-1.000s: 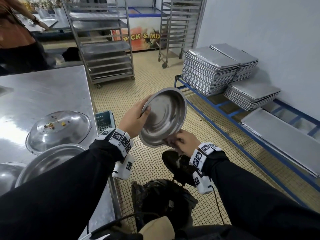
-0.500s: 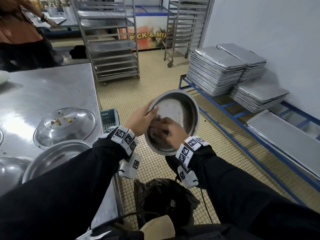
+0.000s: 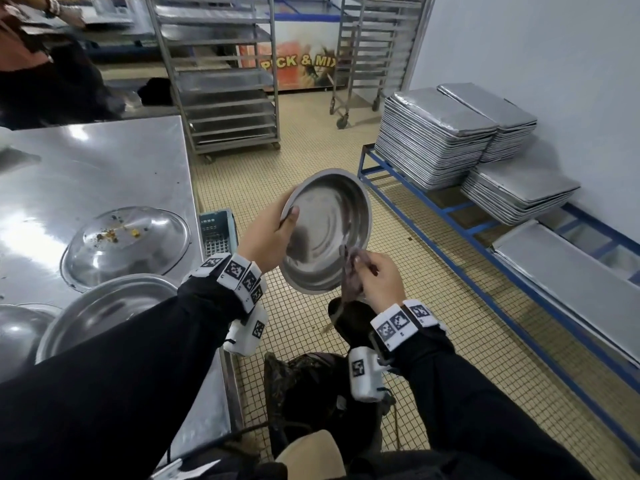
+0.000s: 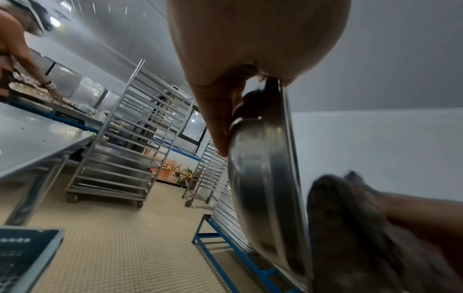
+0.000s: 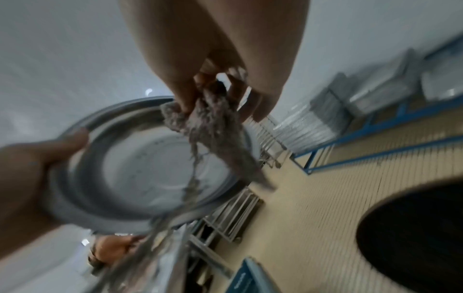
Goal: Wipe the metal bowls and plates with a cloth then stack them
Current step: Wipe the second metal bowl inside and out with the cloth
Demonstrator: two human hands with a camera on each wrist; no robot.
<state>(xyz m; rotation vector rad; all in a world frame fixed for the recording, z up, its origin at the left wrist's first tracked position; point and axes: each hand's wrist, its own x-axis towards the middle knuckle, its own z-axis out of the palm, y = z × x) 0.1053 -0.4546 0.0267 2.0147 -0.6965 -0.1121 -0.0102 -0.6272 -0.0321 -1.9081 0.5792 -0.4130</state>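
Midway through the wiping, by the look of it; nothing stacked yet in view. Metal bowl (image 3: 325, 233) held tilted over the tiled floor, at centre of the head view, hollow facing the wearer and apparently free of food. Left hand (image 3: 268, 237) at its 9 o'clock rim, thumb inside, fingers curled behind, gripping. Right hand (image 3: 379, 277) at the bowl's 5 o'clock edge, fingers pinched shut round a frayed grey-brown cloth (image 3: 349, 278) hanging in strands beside the rim; whether touching the metal, hard to tell.

On the steel table (image 3: 104, 168), at 9 o'clock from the bowl: an upturned domed plate (image 3: 126, 244) with food scraps on its top, plainly unwiped. At 8 o'clock, a larger bowl (image 3: 104, 310), open side up, nothing visible inside. Beyond it, at the frame's left edge, another metal piece (image 3: 17, 323), only partly visible.

At 6 o'clock, below the hands, a bin lined with a dark bag (image 3: 304, 386); contents unreadable.
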